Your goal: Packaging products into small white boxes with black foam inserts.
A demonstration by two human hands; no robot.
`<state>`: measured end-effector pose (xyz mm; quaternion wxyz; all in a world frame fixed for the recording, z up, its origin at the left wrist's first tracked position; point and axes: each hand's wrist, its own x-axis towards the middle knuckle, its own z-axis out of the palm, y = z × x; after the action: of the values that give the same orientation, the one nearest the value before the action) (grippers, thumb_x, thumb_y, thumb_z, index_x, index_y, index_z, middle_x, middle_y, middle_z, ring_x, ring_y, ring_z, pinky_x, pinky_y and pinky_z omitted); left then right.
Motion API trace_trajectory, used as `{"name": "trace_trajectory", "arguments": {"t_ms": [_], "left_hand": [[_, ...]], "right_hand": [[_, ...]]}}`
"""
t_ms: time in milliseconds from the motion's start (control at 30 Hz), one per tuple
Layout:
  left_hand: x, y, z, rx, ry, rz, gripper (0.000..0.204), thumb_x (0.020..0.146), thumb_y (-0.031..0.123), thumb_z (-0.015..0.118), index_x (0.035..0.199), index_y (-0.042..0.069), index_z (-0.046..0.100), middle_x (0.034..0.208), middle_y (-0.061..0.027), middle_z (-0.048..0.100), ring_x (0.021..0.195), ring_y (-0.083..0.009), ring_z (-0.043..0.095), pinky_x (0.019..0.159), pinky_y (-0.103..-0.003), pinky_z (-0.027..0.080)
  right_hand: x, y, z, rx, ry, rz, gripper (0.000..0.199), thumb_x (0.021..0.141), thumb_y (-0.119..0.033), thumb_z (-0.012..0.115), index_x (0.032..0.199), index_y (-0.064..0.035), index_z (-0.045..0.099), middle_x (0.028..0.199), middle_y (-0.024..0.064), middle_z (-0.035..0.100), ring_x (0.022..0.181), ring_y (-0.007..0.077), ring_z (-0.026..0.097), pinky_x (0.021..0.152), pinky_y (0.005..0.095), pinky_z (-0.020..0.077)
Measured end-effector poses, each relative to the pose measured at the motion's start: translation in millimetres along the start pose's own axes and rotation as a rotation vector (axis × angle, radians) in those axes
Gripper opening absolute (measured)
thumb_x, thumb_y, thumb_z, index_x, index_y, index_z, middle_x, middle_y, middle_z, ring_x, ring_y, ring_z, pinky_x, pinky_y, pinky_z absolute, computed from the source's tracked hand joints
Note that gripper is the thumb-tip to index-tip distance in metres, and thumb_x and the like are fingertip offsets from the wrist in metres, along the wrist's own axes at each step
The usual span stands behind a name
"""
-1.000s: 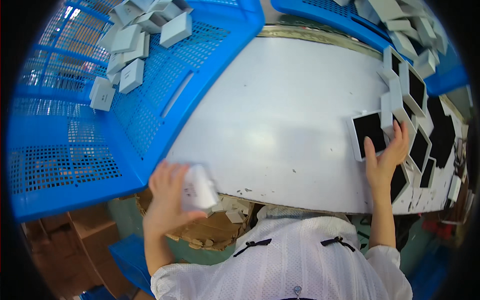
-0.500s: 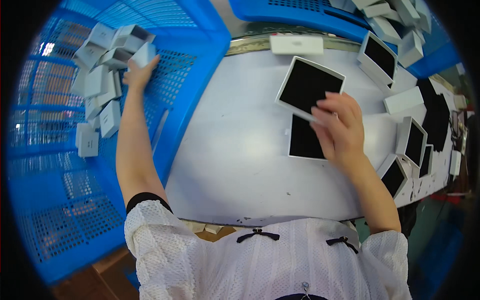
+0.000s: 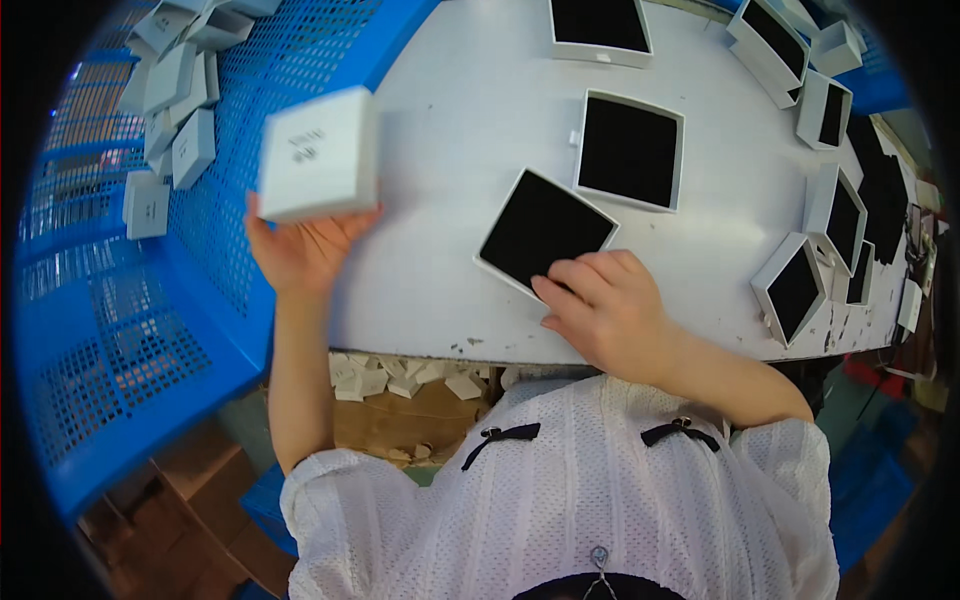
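Note:
My left hand (image 3: pixel 305 250) is closed on a white box (image 3: pixel 318 155) with small dark print, holding it from below at the table's left side, next to the crate. The thumb lies at its left and the fingers at its right. My right hand (image 3: pixel 605 310) pinches the near right edge of a shallow white box tray (image 3: pixel 545 232) with a black lining, turned at an angle near the table's front. Just behind it lies a second black-lined tray (image 3: pixel 628 150) with a small tab on its left side. Farther back is a third tray (image 3: pixel 600 25).
On the left, a blue plastic crate (image 3: pixel 290 60) holds several white boxes (image 3: pixel 170 80). More black-lined trays (image 3: pixel 795 290) stand at the table's right, near a pile of black pieces (image 3: pixel 885 200). Below the front edge, small white pieces (image 3: pixel 405 375) lie in a carton.
My left hand has lifted a white box from the crate and brought it toward me and the table. My right hand has moved its tray nearer and leftward. The view has shifted.

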<state>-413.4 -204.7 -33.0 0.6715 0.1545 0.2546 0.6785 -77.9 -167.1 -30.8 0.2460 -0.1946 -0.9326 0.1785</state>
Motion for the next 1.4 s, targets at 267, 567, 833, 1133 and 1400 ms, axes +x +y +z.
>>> {"name": "trace_trajectory", "arguments": {"t_ms": [267,567,833,1133,1400], "left_hand": [[-92,-6,3,1.320,0.589,0.058,0.065,0.082,0.026,0.064,0.135,0.002,0.034,0.121,-0.0213,0.051,0.110,-0.0360,0.052,0.093,-0.044,0.043],[-82,-65,49,2.172,-0.027,0.226,0.090,0.058,0.026,0.080,0.137,0.013,0.037,0.140,-0.0212,0.027,0.128,-0.0403,0.026,0.104,-0.049,0.026],[-70,-68,56,2.062,-0.184,0.236,0.087,0.050,0.016,0.081,0.130,0.013,0.047,0.140,-0.0139,0.035,0.127,-0.0374,0.030,0.105,-0.046,0.029],[-68,-86,59,1.845,-0.381,0.334,0.070,0.049,0.015,0.080,0.117,0.017,0.060,0.134,-0.0144,0.040,0.116,-0.0377,0.035,0.096,-0.044,0.038],[-73,-95,57,1.738,-0.447,0.405,0.068,0.047,0.016,0.078,0.112,0.013,0.061,0.130,-0.0172,0.045,0.112,-0.0383,0.039,0.096,-0.044,0.036]], "right_hand": [[42,40,-55,0.193,-0.061,0.079,0.056,0.072,-0.010,0.070,0.125,-0.0071,0.051,0.126,0.0142,0.052,0.117,0.0305,0.048,0.094,0.0388,0.0392],[32,-10,25,-0.222,0.101,0.115,0.043,0.062,-0.037,0.073,0.096,-0.0112,0.064,0.125,0.0302,0.044,0.119,0.0435,0.039,0.096,0.0492,0.0287],[12,-22,15,0.124,-0.084,0.051,0.052,0.052,-0.021,0.073,0.100,-0.0094,0.056,0.126,0.0268,0.039,0.119,0.0388,0.037,0.097,0.0488,0.0265],[-7,8,-9,0.421,-0.233,-0.037,0.063,0.049,-0.009,0.072,0.108,-0.0087,0.050,0.133,0.0226,0.036,0.125,0.0388,0.032,0.102,0.0488,0.0237],[-18,4,5,0.626,-0.025,-0.090,0.087,0.053,-0.019,0.079,0.127,-0.0039,0.035,0.132,0.0224,0.035,0.122,0.0375,0.034,0.105,0.0498,0.0196]]}}
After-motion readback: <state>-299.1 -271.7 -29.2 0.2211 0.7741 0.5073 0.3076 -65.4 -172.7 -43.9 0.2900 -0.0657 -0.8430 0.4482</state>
